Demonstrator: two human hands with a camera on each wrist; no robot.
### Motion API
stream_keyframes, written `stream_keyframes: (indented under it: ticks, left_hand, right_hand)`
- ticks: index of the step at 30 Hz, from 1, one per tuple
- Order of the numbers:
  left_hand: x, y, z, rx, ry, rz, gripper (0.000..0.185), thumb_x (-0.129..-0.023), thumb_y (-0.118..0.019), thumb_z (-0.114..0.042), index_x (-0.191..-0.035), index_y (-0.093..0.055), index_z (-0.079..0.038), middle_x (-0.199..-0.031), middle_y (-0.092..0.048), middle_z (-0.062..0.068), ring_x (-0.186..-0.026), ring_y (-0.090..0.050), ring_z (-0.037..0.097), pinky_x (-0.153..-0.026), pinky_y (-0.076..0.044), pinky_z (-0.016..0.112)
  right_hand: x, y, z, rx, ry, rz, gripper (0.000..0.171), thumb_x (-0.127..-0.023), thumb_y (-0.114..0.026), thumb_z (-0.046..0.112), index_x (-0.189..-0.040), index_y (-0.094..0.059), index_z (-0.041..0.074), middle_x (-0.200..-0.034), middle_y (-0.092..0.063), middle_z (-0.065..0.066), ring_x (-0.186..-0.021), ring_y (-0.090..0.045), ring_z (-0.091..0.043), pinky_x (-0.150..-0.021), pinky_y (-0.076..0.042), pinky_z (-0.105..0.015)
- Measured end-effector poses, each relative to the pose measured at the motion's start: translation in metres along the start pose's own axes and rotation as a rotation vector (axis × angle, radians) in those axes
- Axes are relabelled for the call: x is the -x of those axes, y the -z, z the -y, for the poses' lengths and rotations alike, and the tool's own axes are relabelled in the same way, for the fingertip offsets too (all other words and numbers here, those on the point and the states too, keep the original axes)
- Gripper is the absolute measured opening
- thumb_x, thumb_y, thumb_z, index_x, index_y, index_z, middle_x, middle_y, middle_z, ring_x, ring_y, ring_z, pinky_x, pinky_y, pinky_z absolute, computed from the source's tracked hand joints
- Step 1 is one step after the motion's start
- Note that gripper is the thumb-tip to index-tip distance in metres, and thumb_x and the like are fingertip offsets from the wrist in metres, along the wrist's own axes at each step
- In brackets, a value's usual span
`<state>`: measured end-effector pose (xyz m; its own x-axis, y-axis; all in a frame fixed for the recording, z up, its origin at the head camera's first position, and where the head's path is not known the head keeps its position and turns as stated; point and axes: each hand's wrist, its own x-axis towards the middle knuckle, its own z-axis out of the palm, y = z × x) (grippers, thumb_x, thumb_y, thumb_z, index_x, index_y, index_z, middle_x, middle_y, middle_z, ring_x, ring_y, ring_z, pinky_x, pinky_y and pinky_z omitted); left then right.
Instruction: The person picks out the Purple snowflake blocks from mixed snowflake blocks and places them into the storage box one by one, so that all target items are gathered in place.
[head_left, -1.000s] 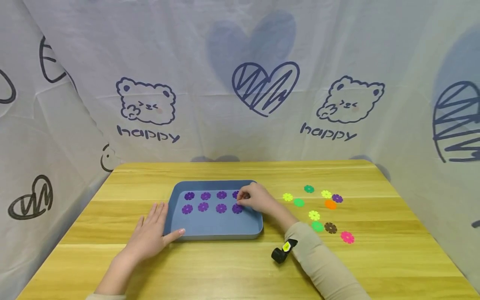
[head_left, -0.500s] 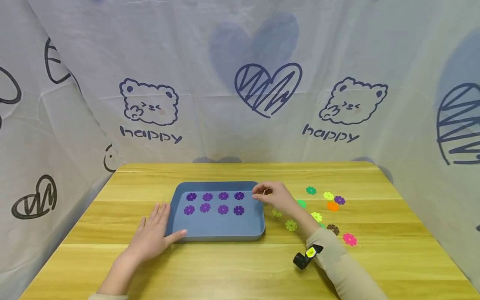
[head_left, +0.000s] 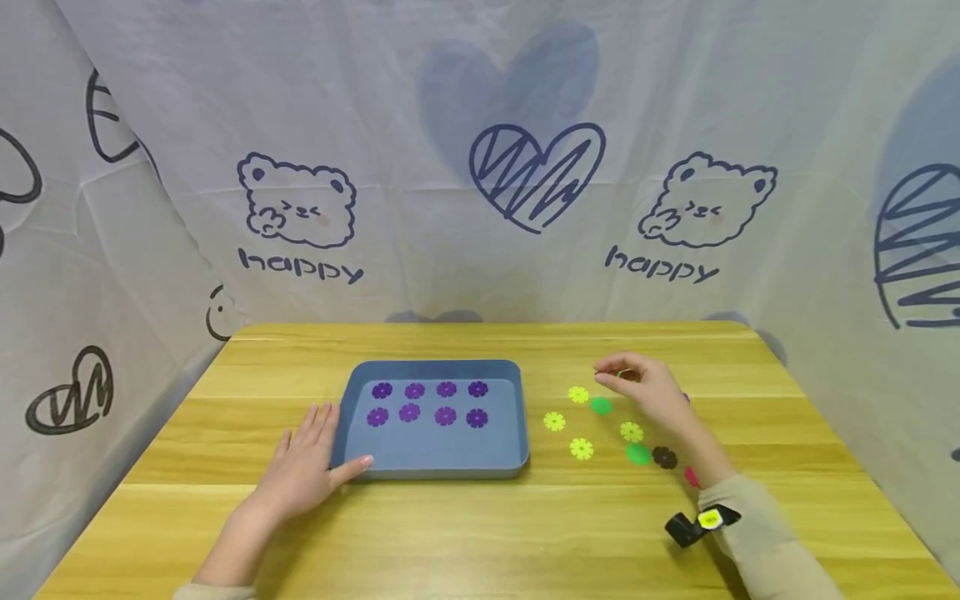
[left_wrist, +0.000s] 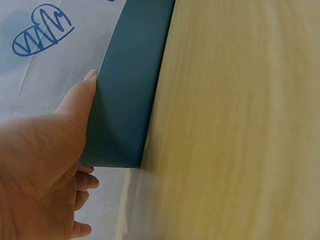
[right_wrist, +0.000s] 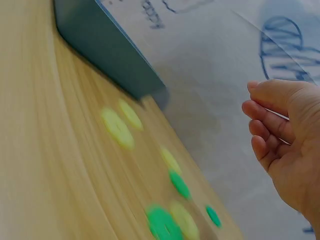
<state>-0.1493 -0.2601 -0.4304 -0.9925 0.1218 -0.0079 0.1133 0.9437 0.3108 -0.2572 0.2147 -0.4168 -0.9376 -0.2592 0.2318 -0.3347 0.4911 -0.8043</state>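
My left hand [head_left: 300, 462] lies at the near left corner of a blue-grey tray [head_left: 435, 450], fingers straight along its left side. Its thumb [left_wrist: 80, 102] touches the tray's rim in the left wrist view. Inside the tray, several purple flower-shaped plastic discs [head_left: 446, 416] lie flat in two rows. My right hand [head_left: 654, 390] hovers over loose discs to the right of the tray, thumb and fingertips close together. Nothing shows between the fingers in the right wrist view. A purple disc [head_left: 686, 397] peeks out behind this hand, mostly covered.
Loose yellow discs [head_left: 581, 449], green discs [head_left: 637, 454], a dark brown disc [head_left: 664, 457] and a partly covered pink disc [head_left: 692, 477] lie on the wooden table [head_left: 480, 542]. A printed white cloth [head_left: 420, 250] hangs behind.
My right hand has moved from over the tray's purple discs out to the right, above the loose discs. The left hand stays at the tray's corner.
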Motion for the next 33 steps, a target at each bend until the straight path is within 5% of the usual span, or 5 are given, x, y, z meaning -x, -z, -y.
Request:
stream_keyframes:
  ticks: [11, 15, 21, 29, 33]
  left_hand:
    - [0.001, 0.002, -0.002, -0.002, 0.001, 0.002, 0.104, -0.089, -0.049, -0.069, -0.153, -0.016, 0.007, -0.160, -0.013, 0.029, -0.148, -0.009, 0.048, -0.113, -0.010, 0.073]
    - [0.001, 0.002, -0.002, -0.001, -0.002, 0.003, 0.104, -0.089, -0.049, -0.069, -0.153, -0.016, 0.007, -0.160, -0.013, 0.029, -0.148, -0.009, 0.048, -0.113, -0.010, 0.073]
    - [0.001, 0.003, -0.001, 0.010, 0.001, 0.007, 0.105, -0.089, -0.049, -0.069, -0.153, -0.015, 0.007, -0.160, -0.012, 0.029, -0.148, -0.008, 0.048, -0.113, -0.008, 0.073]
    - [0.001, 0.002, -0.001, 0.003, 0.001, 0.008, 0.105, -0.089, -0.050, -0.069, -0.153, -0.016, 0.007, -0.160, -0.012, 0.029, -0.148, -0.009, 0.048, -0.113, -0.009, 0.073]
    - [0.001, 0.003, -0.002, 0.002, 0.003, 0.010, 0.106, -0.088, -0.049, -0.070, -0.153, -0.016, 0.007, -0.160, -0.013, 0.029, -0.148, -0.009, 0.048, -0.113, -0.009, 0.073]
  right_hand:
    - [0.018, 0.056, -0.061, 0.013, -0.146, -0.106, 0.043, -0.093, -0.066, 0.035, -0.117, -0.064, 0.000, -0.094, -0.064, 0.021, -0.086, -0.064, -0.015, -0.070, -0.056, -0.024]
    - [0.023, 0.066, -0.079, -0.016, -0.230, -0.103, 0.046, -0.095, -0.063, 0.034, -0.123, -0.060, -0.003, -0.100, -0.064, 0.010, -0.092, -0.061, -0.013, -0.077, -0.054, -0.022]
    - [0.025, 0.074, -0.097, 0.123, -0.233, -0.055, 0.044, -0.093, -0.067, 0.032, -0.122, -0.062, 0.000, -0.113, -0.067, -0.017, -0.089, -0.056, -0.003, -0.078, -0.045, -0.015]
    - [0.025, 0.073, -0.105, 0.225, -0.203, 0.029, 0.035, -0.094, -0.064, 0.016, -0.125, -0.061, 0.000, -0.126, -0.062, -0.028, -0.110, -0.055, -0.036, -0.093, -0.044, -0.043]
    - [0.025, 0.071, -0.102, 0.229, -0.209, 0.038, 0.033, -0.094, -0.063, 0.012, -0.124, -0.061, -0.002, -0.124, -0.062, -0.028, -0.107, -0.056, -0.035, -0.090, -0.045, -0.040]
